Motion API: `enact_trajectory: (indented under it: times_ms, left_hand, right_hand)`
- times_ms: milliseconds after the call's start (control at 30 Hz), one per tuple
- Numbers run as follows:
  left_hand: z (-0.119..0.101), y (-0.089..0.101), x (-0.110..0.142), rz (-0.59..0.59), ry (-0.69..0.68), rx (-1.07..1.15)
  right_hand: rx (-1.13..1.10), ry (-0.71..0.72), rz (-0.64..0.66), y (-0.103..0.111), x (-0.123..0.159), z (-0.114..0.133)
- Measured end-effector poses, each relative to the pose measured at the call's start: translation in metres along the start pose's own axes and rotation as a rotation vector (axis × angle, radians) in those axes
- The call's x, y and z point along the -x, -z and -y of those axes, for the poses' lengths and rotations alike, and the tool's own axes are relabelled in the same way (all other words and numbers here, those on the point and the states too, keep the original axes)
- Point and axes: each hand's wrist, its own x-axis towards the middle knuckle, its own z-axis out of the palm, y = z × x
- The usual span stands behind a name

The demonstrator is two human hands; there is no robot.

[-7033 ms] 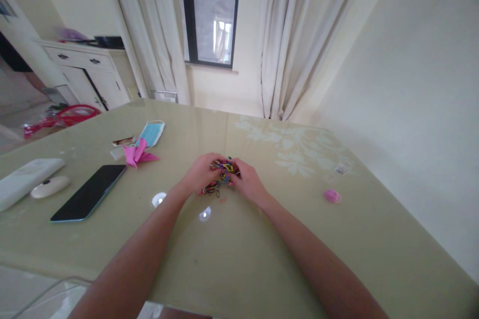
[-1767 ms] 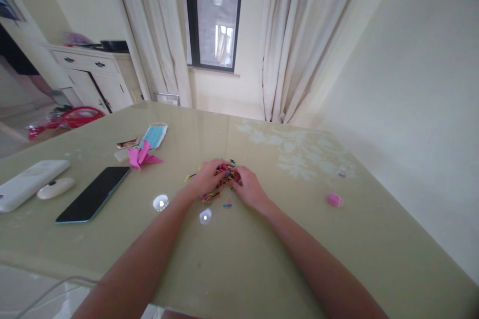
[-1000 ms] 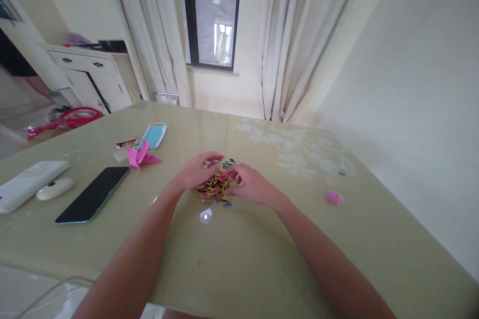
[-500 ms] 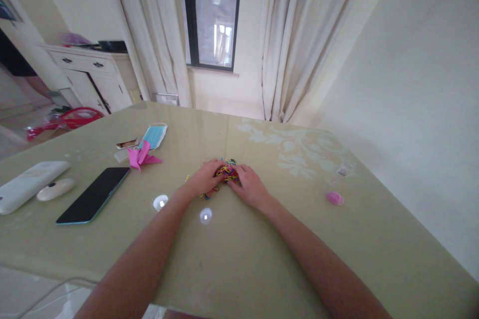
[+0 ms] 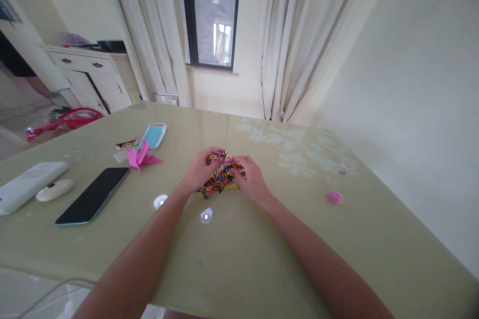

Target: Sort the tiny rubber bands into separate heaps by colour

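At a pale green desk [image 5: 243, 259], a person's L grip [image 5: 200, 169] and R grip [image 5: 251, 177] were closed on opp. sides of a tangle of multicolored bands [image 5: 221, 177], fingers curled in, w/ loose strands spilling onto the surface just below. The bands sat nr the ctr, btwn the two. To the L lay a phone [image 5: 93, 195], pink folded paper [image 5: 141, 157] & a blue mask [image 5: 153, 136]; a pink lump [image 5: 335, 197] lay well apart, R.

No legible text, labels, brands, numbers or signs on anything in view.
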Motion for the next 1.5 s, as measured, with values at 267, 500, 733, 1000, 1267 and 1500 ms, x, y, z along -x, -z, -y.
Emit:
enact_trajectory:
  times_ms: [267, 500, 733, 1000, 1267, 1500]
  left_hand:
    - [0.002, 0.003, 0.004, 0.078, -0.032, -0.041]
    - [0.003, -0.003, 0.009, -0.102, -0.24, -0.427]
    - [-0.004, -0.004, 0.008, -0.213, -0.125, -0.438]
    - [-0.06, -0.059, 0.013, 0.359, -0.115, -0.167]
    - [-0.025, -0.081, 0.019, 0.303, 0.038, 0.139]
    - [-0.031, -0.076, 0.025, 0.239, -0.065, -0.105]
  right_hand:
    - [0.06, 0.072, 0.051, 0.016, -0.003, 0.021]
    - [-0.013, 0.071, -0.141, 0.063, 0.007, 0.035]
    - [-0.116, -0.171, -0.108, 0.074, 0.052, -0.008]
    - [-0.413, -0.161, -0.22, 0.054, 0.055, 0.001]
    - [-0.46, -0.251, -0.253, 0.047, 0.06, -0.014]
    - [-0.494, -0.285, -0.298, 0.044, 0.059, -0.017]
